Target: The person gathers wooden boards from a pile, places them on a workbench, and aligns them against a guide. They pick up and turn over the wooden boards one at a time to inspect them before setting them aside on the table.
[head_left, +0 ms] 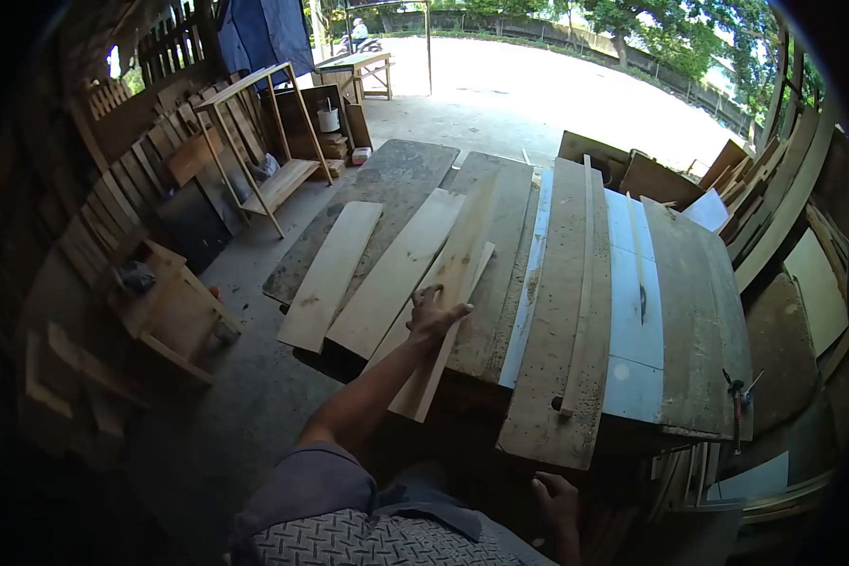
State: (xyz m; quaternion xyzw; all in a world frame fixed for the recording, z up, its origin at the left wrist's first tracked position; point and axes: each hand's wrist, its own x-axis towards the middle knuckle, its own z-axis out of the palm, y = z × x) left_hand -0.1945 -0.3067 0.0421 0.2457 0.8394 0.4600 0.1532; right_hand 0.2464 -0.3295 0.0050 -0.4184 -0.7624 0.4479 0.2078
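Observation:
My left hand grips a pale wooden board across its width, thumb at the right edge and fingers over the left side. This board is tilted and overlaps another pale board under it. To the left lie two more pale boards, a middle one and a shorter outer one, on the worktable. My right hand hangs low near the front end of a thick worn plank. Its fingers look curled, and nothing shows in them; shadow hides part of it.
A thin wooden strip lies along the worn plank. Right of it are a light blue panel and a clamp at the table's edge. A wooden frame stand and a small wooden stool stand left. Planks lean against both sides.

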